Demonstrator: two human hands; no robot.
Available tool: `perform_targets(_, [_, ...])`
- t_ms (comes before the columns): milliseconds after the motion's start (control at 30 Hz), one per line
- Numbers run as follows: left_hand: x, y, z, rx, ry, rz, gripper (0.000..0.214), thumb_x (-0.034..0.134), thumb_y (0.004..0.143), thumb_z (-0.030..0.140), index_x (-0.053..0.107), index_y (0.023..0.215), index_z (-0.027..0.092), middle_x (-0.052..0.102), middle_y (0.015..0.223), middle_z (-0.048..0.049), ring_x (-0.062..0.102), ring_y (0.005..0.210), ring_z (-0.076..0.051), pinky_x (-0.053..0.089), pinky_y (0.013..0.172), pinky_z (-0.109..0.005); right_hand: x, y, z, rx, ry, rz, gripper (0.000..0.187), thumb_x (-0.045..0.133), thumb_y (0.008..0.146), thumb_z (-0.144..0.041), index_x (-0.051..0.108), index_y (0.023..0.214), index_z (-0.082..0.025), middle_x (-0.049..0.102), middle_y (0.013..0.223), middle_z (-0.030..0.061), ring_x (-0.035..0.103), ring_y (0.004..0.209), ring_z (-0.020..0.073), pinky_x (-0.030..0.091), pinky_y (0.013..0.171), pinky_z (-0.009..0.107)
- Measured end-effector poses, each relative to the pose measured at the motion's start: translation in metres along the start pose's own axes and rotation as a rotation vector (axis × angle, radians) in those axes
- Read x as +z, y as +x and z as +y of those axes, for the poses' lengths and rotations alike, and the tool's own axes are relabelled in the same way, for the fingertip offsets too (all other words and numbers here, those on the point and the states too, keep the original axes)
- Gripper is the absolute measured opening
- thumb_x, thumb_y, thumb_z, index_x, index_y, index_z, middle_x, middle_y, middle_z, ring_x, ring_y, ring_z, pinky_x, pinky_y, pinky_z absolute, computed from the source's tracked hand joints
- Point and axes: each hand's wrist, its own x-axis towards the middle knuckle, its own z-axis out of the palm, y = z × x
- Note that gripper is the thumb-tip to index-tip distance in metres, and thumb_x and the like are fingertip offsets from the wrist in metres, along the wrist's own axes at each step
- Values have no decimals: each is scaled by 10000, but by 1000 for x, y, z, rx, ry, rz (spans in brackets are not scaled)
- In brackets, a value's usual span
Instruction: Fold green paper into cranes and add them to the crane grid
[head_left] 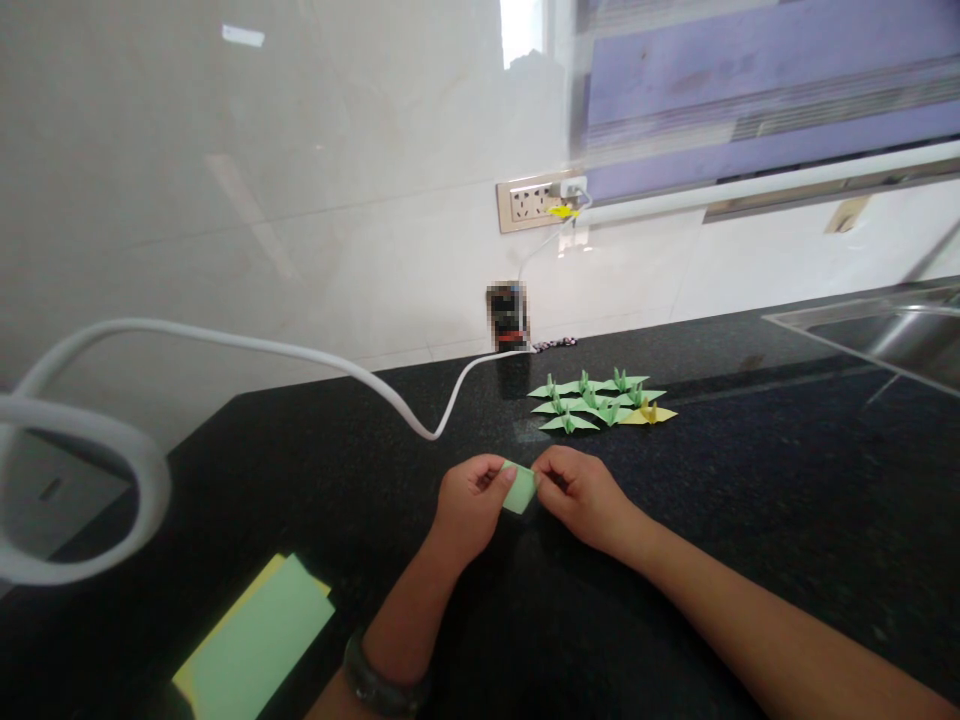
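Between my two hands is a small folded piece of green paper, held a little above the dark countertop or resting on it; I cannot tell which. My left hand pinches its left edge, thumb on top. At the paper's upper right corner, my right hand pinches with thumb and curled fingers. Just beyond my hands stand several green paper cranes in rows, with a yellow paper crane at their right end. Green paper sheets lie over yellow ones to the lower left.
A white cable loops across the left side toward a phone-like blurred object leaning on the wall. Above it, a wall socket holds a plugged-in charger. A metal sink is set into the black countertop at far right.
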Motion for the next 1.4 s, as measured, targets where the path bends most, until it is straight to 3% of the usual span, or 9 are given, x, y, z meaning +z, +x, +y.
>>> perform_targets(233, [2, -3, 4, 35, 35, 65, 242, 501, 727, 329, 615, 736, 115, 592, 622, -30, 517, 559, -116, 402, 511, -208, 8, -1, 4, 200, 243, -31, 223, 452, 769, -339, 533, 681, -150, 491, 587, -9, 446, 530, 89, 356, 475, 197])
perform_targets(367, [4, -5, 5, 65, 100, 161, 225, 510, 723, 321, 621, 731, 125, 590, 632, -25, 515, 568, -113, 399, 523, -206, 9, 0, 5, 274, 418, -60, 209, 454, 767, -335, 530, 726, -146, 472, 587, -17, 433, 500, 79, 364, 446, 192])
perform_targets(633, [6, -8, 3, 72, 140, 183, 217, 506, 725, 322, 623, 737, 140, 597, 648, -22, 524, 590, -116, 402, 543, -209, 8, 2, 2, 433, 589, -28, 206, 520, 710, -343, 519, 672, -140, 457, 553, -30, 410, 445, 62, 356, 409, 184])
perform_targets(800, [8, -8, 4, 38, 68, 206, 229, 513, 718, 326, 629, 754, 131, 605, 634, -24, 523, 563, -115, 406, 520, -210, 8, 1, 1, 409, 601, -2, 199, 498, 731, -336, 525, 692, -142, 464, 543, -31, 419, 452, 66, 364, 433, 188])
perform_targets(1100, [12, -7, 5, -109, -249, 203, 237, 559, 680, 331, 612, 758, 113, 611, 623, -21, 534, 541, -116, 426, 509, -219, 8, -1, 5, 304, 560, 11, 240, 426, 785, -360, 516, 709, -150, 466, 568, -22, 433, 487, 74, 377, 470, 197])
perform_targets(1267, [12, -7, 4, -65, -228, 223, 224, 554, 681, 336, 605, 730, 124, 592, 597, -3, 525, 539, -111, 414, 506, -212, 9, -1, 2, 333, 597, -36, 247, 468, 748, -387, 523, 701, -151, 461, 572, -20, 427, 499, 81, 376, 465, 197])
perform_targets(1400, [12, -7, 3, -55, -161, 113, 223, 545, 686, 336, 598, 705, 120, 586, 595, -8, 513, 536, -104, 397, 504, -205, 8, 0, 3, 368, 593, 65, 233, 452, 758, -375, 505, 707, -154, 446, 571, -20, 411, 498, 82, 355, 462, 193])
